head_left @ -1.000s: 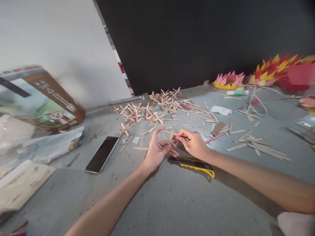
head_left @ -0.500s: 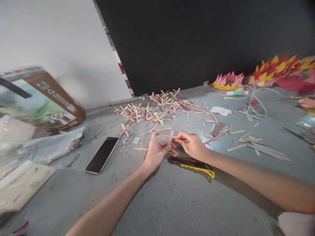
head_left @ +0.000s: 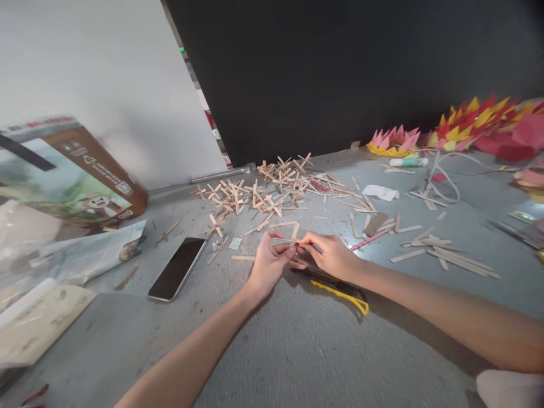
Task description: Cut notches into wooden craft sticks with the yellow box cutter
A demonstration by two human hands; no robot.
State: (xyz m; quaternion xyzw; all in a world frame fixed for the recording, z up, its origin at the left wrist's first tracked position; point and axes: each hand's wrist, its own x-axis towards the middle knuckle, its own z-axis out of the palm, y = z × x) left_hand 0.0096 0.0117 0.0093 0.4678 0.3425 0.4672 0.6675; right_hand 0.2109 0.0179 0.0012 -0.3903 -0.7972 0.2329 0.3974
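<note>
My left hand (head_left: 270,260) is closed on wooden craft sticks above the grey table. One upright craft stick (head_left: 294,231) pokes up past its fingers, with a thin stick (head_left: 281,239) crossing it edge-on. Thumb and fingertips of my right hand (head_left: 329,254) pinch the right end of that thin stick, close to the crossing. Fingers hide how the sticks meet. Under and just in front of my right hand lies a black and yellow utility knife (head_left: 340,294). Behind the hands spreads a pile of crossed craft sticks (head_left: 255,195).
A phone (head_left: 177,269) lies left of my hands, near a brown printed box (head_left: 97,175) and plastic packets (head_left: 93,258). To the right are loose craft sticks (head_left: 450,255), a pink pen (head_left: 369,239), a glue stick (head_left: 408,162), a white cable (head_left: 457,184) and paper crowns (head_left: 393,141).
My right hand has shifted slightly left and down. The thin stick has come lower across the upright one, leaving more of the upright stick showing above it. My left hand has barely moved.
</note>
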